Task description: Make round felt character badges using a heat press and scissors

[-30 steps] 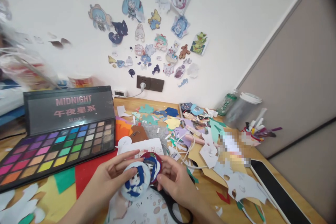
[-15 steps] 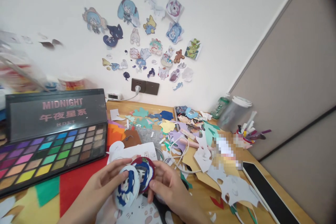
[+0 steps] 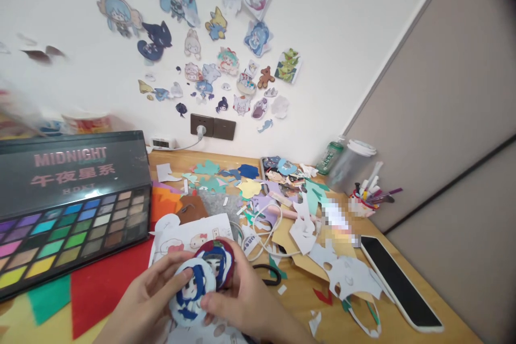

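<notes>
My left hand [image 3: 161,279] grips a round white felt badge [image 3: 195,293] with a blue-haired figure on it, thumb on its upper edge. Partly behind that badge is a round dark red badge [image 3: 226,255] with a similar blue-haired face. My right hand [image 3: 242,290] is curled around the dark red badge's right side, and its thumb presses on the white badge's right edge. The two badges overlap. Close to my right hand a black loop handle [image 3: 274,275] shows, the rest hidden. Printed paper [image 3: 201,228] lies beneath and beyond my hands.
On the left an open colour palette [image 3: 72,226] stands by red felt [image 3: 108,285]. Felt scraps [image 3: 250,188] and a white cable [image 3: 258,226] litter the middle. A phone-like device [image 3: 403,285], a pen cup [image 3: 363,204] and a clear tumbler [image 3: 350,164] are on the right.
My right thumb has moved from the dark red badge onto the white badge's edge. The badges overlap more now. The camera view has shifted, moving the scene leftward and slightly up.
</notes>
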A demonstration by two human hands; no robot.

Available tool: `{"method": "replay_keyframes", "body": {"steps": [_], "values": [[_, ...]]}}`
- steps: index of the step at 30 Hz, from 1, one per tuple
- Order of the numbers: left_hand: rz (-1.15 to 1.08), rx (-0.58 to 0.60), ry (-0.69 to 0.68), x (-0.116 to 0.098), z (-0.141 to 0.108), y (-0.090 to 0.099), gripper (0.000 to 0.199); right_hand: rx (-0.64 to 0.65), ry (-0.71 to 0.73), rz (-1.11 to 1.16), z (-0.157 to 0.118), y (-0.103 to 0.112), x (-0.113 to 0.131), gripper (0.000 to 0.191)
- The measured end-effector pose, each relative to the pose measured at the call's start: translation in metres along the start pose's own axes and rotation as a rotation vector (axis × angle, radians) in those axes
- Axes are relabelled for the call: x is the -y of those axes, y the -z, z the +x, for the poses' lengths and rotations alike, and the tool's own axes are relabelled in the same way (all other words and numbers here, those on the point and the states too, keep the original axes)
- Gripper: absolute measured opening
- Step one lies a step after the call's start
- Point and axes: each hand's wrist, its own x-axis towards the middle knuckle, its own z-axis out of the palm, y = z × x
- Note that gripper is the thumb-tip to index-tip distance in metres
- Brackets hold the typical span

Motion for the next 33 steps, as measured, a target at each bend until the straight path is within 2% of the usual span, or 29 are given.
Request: {"method": "replay_keyframes", "body": {"steps": [4,8,11,13,16,18,20,23,28,33], "values": [[-0.079,0.051,0.045,0.002,-0.004,-0.004,0.044,-0.079,-0.001,-0.053,-0.001,0.001,-0.003,0.083],[-0.124,0.079,0.084,0.0,-0.004,-0.006,0.041,-0.026,0.017,-0.202,-0.004,0.005,0.0,0.082],[-0.127,0.067,0.05,0.001,-0.003,-0.006,0.037,-0.002,-0.004,-0.258,-0.007,0.006,0.002,0.085],[-0.137,0.069,0.017,0.001,-0.003,-0.006,0.034,-0.041,-0.005,-0.263,-0.007,0.007,0.003,0.086],[-0.183,0.04,0.012,-0.006,-0.003,-0.005,0.034,-0.104,0.072,-0.243,-0.005,0.01,0.004,0.079],[-0.211,-0.001,0.006,-0.014,-0.003,-0.006,0.034,-0.089,0.126,-0.203,-0.003,0.012,0.004,0.073],[-0.224,-0.038,-0.02,-0.023,-0.003,-0.006,0.032,-0.072,0.135,-0.138,-0.001,0.014,0.004,0.071],[-0.26,-0.046,-0.056,-0.031,-0.006,-0.007,0.024,-0.128,0.153,-0.033,0.001,0.016,0.006,0.067],[-0.262,-0.055,-0.024,-0.031,-0.012,-0.008,0.015,-0.288,0.147,0.084,0.003,0.02,0.011,0.05],[-0.29,0.0,0.07,-0.026,-0.009,-0.008,0.014,-0.323,0.128,0.131,0.003,0.016,0.013,0.038]]}}
